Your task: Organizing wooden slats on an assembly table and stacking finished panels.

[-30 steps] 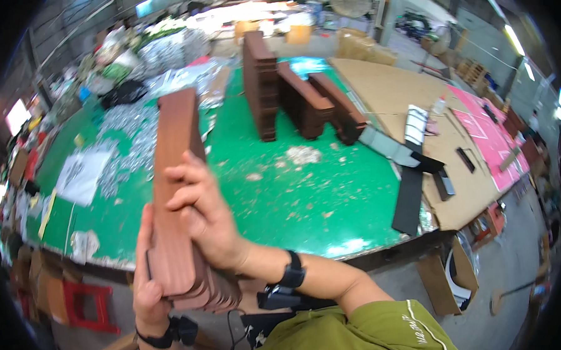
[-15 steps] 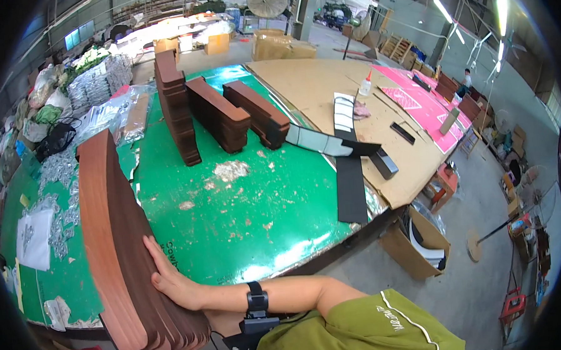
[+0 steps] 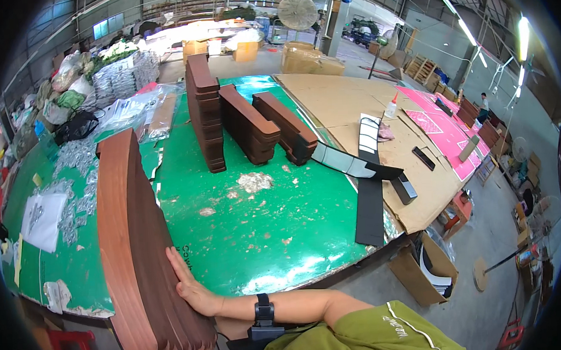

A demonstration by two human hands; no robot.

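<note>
A tall stack of curved reddish-brown pieces (image 3: 124, 244), wood-coloured on its face, stands at the table's near left edge, its lower end hanging past the edge. My right hand (image 3: 195, 291) lies against the stack's right side, fingers stretched out and open. A black band (image 3: 264, 310) circles that wrist. No fingers of my left hand show; a patch of skin below the right forearm is too hidden to identify. Farther back on the green tabletop (image 3: 233, 239) stand three more brown stacks: a tall one (image 3: 204, 116), a middle one (image 3: 248, 126) and a right one (image 3: 286, 128).
Right of the stacks lie a curved black-and-white strip (image 3: 349, 161), a flat black strip (image 3: 370, 212) and a small dark block (image 3: 404, 188). A glue bottle (image 3: 391, 107) stands on the cardboard sheet (image 3: 327, 98). Small silvery packets (image 3: 76, 156) lie left. A carton (image 3: 416, 278) sits below the right edge.
The view has shifted, so the table and the stacks appear farther right. My right hand stays against the near stack's side, its fingers a little more spread.
</note>
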